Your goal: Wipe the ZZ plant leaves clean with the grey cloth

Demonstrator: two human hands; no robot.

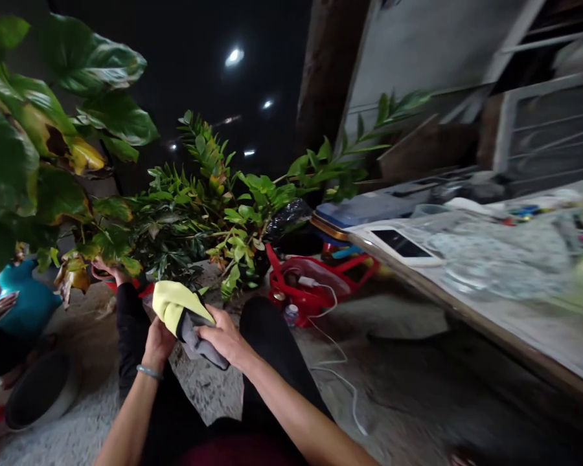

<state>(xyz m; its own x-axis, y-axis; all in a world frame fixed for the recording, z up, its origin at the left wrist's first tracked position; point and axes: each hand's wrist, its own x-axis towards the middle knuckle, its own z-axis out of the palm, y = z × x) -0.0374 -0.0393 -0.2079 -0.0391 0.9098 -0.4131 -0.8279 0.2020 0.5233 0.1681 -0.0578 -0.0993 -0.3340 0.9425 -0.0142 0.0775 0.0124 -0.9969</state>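
Observation:
A yellow-and-grey cloth (182, 307) is bunched up in front of my knees, held between both hands. My left hand (159, 340), with a pale bangle on the wrist, is closed on its lower left side; the folds hide some of the fingertips. From the right, my right hand (223, 333) grips the grey part, thumb on top. The yellow side faces up and forward. Beyond the cloth stand leafy green plants (243, 226), and a red bag (304, 285) sits on the ground past my right knee.
A table (447, 285) on the right carries a phone (403, 246) and clear plastic. A white cable (340, 356) trails over the ground. On the left, another person's hand (4, 305) touches a teal vase (26, 301) near a dark tub (41, 391). Large leaves (97, 58) overhang there.

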